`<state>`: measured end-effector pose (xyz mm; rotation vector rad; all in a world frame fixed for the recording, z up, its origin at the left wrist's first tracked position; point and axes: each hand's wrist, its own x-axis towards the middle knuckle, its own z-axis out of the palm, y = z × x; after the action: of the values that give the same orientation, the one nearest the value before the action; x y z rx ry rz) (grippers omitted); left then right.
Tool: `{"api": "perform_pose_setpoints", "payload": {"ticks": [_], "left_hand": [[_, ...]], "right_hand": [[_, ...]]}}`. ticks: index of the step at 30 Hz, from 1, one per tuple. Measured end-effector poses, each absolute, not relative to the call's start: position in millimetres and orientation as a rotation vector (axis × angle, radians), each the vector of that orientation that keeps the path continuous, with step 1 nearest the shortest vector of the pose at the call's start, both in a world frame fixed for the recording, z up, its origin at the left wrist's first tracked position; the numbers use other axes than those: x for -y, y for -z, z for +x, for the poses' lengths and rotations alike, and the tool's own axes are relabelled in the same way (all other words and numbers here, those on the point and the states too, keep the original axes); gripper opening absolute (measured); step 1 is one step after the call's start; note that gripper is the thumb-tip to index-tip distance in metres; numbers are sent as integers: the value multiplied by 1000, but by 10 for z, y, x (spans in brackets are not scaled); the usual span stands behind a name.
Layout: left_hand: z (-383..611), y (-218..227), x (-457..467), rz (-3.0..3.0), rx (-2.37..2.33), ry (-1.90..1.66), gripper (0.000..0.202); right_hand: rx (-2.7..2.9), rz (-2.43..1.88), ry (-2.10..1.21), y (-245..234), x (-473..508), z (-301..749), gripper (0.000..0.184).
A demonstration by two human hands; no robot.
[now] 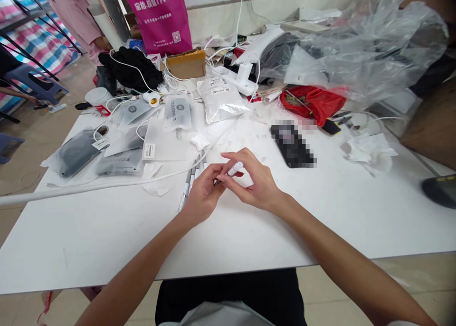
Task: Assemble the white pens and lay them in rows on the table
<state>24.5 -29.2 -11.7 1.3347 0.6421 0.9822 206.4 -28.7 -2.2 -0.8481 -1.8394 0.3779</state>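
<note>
A slim white tube (235,168), pen-like, sits mid-table, held up off the surface between both hands w/ one end angled far-right. Left hand (203,196) is narrow, fingers closed on the tube's near end; right hand (255,181) is narrow too, fingers curled over it from the far side, so the tube looks pinched by both. Risks: it's thin and looks smooth, so a slack pinch could let it fall onto the grey-and-white pens (189,182) lying just under LH, or roll across the white table (89,235) toward the near edge. A white cable (117,182) runs right beside those pens, so a snagged wrist could drag it and shift the pens or the flat packets (120,162) to the left. The black phone (292,143), blurred in view, lies to the right and farther off, so a wide RH swing could clip it. Pose: both bare forearms come in from the near edge, converging in a V, wrists bent in, hands close together over the table, fingers nearly meeting at the tube.
</note>
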Motion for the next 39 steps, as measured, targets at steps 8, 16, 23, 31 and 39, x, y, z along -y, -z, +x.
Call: {"api": "perform_pose_setpoints", "payload": {"ticks": [8, 16, 23, 31, 39], "left_hand": [[276, 78, 248, 1218, -793, -1056, 18], [302, 47, 268, 1118, -895, -1043, 19], [272, 80, 225, 1119, -949, -1060, 24], [270, 61, 239, 1103, -880, -998, 31], [251, 72, 225, 1087, -863, -988, 32]], "right_hand": [[1770, -902, -256, 150, 264, 2055, 72], [1755, -866, -450, 72, 280, 2069, 55], [1546, -809, -905, 54, 304, 2038, 28], [1462, -857, -935, 114, 239, 2038, 32], [1388, -854, -1145, -37, 223, 2055, 31]]}}
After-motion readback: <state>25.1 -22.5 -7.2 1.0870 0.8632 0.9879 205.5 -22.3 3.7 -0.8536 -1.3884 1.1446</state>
